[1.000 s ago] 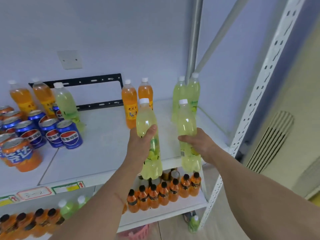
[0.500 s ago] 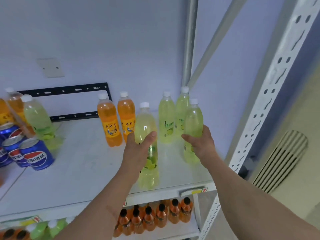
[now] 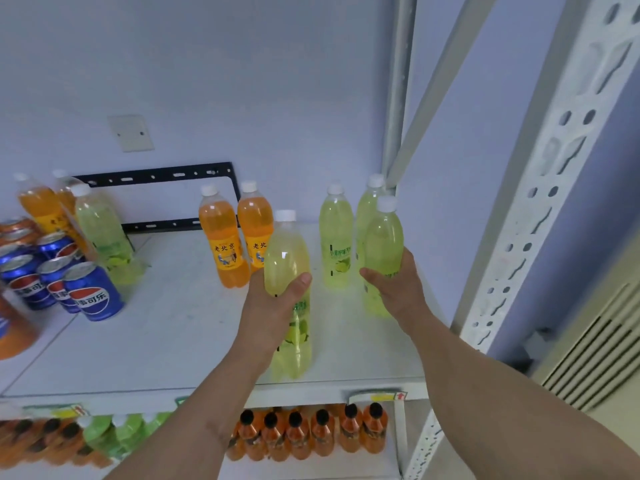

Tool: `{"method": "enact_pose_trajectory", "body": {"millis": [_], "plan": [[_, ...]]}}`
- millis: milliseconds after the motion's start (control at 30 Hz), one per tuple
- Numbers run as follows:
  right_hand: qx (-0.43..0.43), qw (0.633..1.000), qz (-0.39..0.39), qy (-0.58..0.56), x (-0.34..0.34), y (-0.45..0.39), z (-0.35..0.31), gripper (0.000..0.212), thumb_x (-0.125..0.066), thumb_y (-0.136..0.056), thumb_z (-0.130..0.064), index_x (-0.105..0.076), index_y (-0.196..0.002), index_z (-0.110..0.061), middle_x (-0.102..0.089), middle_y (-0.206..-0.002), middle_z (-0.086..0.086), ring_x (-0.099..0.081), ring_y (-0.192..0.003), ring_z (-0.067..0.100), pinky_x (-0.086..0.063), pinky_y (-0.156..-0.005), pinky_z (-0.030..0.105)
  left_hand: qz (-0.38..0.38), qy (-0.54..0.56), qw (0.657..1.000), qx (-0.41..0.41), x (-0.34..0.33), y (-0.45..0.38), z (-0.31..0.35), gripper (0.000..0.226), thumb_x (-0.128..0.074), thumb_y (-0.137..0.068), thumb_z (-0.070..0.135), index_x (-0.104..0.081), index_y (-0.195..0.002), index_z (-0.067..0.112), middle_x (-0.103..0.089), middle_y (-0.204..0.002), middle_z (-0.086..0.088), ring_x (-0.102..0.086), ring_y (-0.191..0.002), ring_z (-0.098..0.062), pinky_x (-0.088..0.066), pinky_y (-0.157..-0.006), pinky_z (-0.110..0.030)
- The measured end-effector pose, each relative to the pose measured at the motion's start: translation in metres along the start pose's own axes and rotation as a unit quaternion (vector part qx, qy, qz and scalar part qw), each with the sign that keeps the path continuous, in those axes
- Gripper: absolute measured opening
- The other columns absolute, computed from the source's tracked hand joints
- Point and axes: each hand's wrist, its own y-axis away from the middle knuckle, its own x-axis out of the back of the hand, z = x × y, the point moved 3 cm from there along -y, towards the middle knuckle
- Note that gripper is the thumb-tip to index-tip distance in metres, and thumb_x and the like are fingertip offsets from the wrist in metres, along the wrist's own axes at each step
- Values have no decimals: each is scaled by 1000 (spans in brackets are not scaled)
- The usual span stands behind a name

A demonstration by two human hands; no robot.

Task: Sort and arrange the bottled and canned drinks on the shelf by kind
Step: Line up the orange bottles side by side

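My left hand [image 3: 273, 306] grips a yellow-green lime soda bottle [image 3: 289, 258] upright near the front edge of the white shelf [image 3: 173, 341]. My right hand [image 3: 398, 285] grips a second lime bottle [image 3: 382, 237] at the shelf's right end, just in front of two more lime bottles [image 3: 336, 237] standing at the back. Two orange soda bottles [image 3: 221, 240] stand left of those. At the far left sit blue Pepsi cans [image 3: 93, 292], another lime bottle [image 3: 100, 233] and orange bottles [image 3: 38, 206].
A white perforated shelf post [image 3: 540, 188] rises at the right, close to my right arm. The shelf below holds small orange bottles with black caps [image 3: 311, 434] and green bottles [image 3: 114, 434]. A black bracket [image 3: 156, 174] is fixed to the back wall.
Both hands carried their lime bottles up from the front edge onto the shelf. The right one now stands beside the two lime bottles at the back right.
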Motion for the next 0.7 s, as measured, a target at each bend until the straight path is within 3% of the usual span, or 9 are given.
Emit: {"method": "enact_pose_trajectory", "body": {"millis": [100,167,200,267,333,400,467,567,700], "plan": [[-17,996,-2,90,6,6,5,86,-87,-56,-48,-46,-130,-33,-57,-127,3,-63,-107,23,-55,-88,42,-15,-5,1000,-22,-9,-6,0,54,-78,-76,51,-58,-123,31,-70,-112,9,-67,-102,-10,-53,-85,-31],[-87,978,6,189,13,19,6,97,-83,-68,-46,-31,-146,-21,-42,-143,6,-52,-122,27,-47,-96,38,-19,-1,1000,-22,-17,-12,-2,68,-81,-70,54,-56,-128,28,-70,-114,10,-67,-105,-9,-53,-87,-30],[-130,957,-3,261,17,27,7,91,-78,-77,-42,-28,-147,-13,-38,-143,9,-49,-124,29,-45,-93,36,-22,2,1000,-20,-22,-14,-2,70,-83,-70,51,-55,-129,27,-70,-114,11,-67,-104,-8,-53,-86,-29],[-156,894,-51,418,18,44,8,61,-64,-90,-34,-35,-136,-7,-46,-134,13,-53,-117,32,-47,-86,38,-26,6,999,-20,-33,-17,-1,68,-85,-72,42,-53,-130,25,-69,-112,12,-66,-100,-4,-52,-81,-24],[-87,815,-109,563,13,60,4,35,-51,-94,-21,-42,-125,-8,-54,-122,11,-57,-109,31,-49,-82,39,-36,4,999,-22,-44,-22,0,68,-86,-73,37,-53,-130,23,-69,-110,13,-66,-98,-2,-52,-80,-22],[1,735,-156,660,8,71,2,29,-46,-93,-9,-50,-121,-10,-56,-115,8,-58,-105,29,-43,-75,35,-52,-2,998,-22,-53,-28,-3,69,-87,-71,36,-53,-130,23,-70,-111,11,-67,-98,-4,-55,-84,-27],[58,680,-188,706,5,79,-1,31,-47,-89,-3,-56,-117,-12,-57,-112,6,-57,-103,27,-38,-74,34,-63,-9,998,-21,-60,-35,-7,70,-88,-70,36,-53,-129,24,-70,-111,11,-68,-99,-6,-56,-87,-31],[100,649,-201,727,7,82,-3,32,-48,-87,0,-57,-115,-12,-57,-112,7,-57,-103,26,-37,-75,34,-80,-18,996,-22,-66,-45,-11,75,-89,-68,34,-52,-132,25,-70,-111,11,-68,-100,-7,-56,-90,-35],[113,656,-201,718,10,81,0,30,-49,-88,0,-55,-115,-12,-56,-112,7,-57,-102,27,-37,-73,34,-102,-30,994,-8,-72,-56,-16,75,-89,-69,31,-49,-132,26,-68,-114,10,-66,-104,-9,-54,-95,-36]]}}
